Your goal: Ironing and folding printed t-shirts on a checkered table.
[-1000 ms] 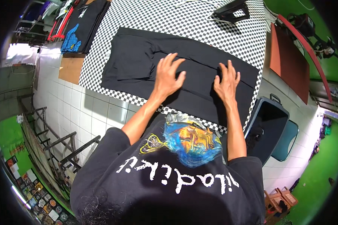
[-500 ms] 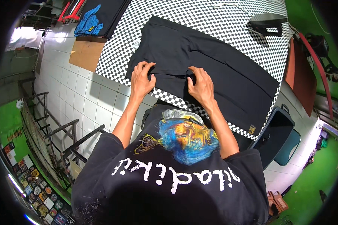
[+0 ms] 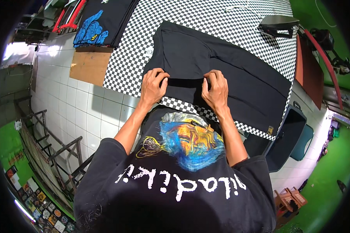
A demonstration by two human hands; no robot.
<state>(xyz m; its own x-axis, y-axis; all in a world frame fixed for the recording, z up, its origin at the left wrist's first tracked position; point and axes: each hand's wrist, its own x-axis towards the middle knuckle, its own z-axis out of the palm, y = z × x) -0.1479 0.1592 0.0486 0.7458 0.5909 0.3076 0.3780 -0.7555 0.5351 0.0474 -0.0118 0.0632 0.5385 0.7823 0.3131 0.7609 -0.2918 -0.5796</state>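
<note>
A black T-shirt (image 3: 245, 83) lies folded lengthwise on the black-and-white checkered tabletop (image 3: 130, 58), with a small gold label near its lower right corner. My left hand (image 3: 154, 86) pinches the near edge of its folded-over sleeve (image 3: 184, 58) on the left side. At the other end of that same edge, my right hand (image 3: 215, 89) has thumb and fingers closed on the cloth. Between the hands the edge is drawn straight and slightly raised, with a dark shadow beneath it.
Folded black shirts with a blue print (image 3: 92, 29) are stacked at the far left. An iron (image 3: 279, 26) stands at the far right. Below the table's right edge is a dark bin (image 3: 286, 136). A brown board (image 3: 86, 66) juts out beneath the left edge.
Both hands have closed on the sleeve's near edge and pulled it straight. The loose creased cloth between them is now a taut fold. The view has shifted slightly.
</note>
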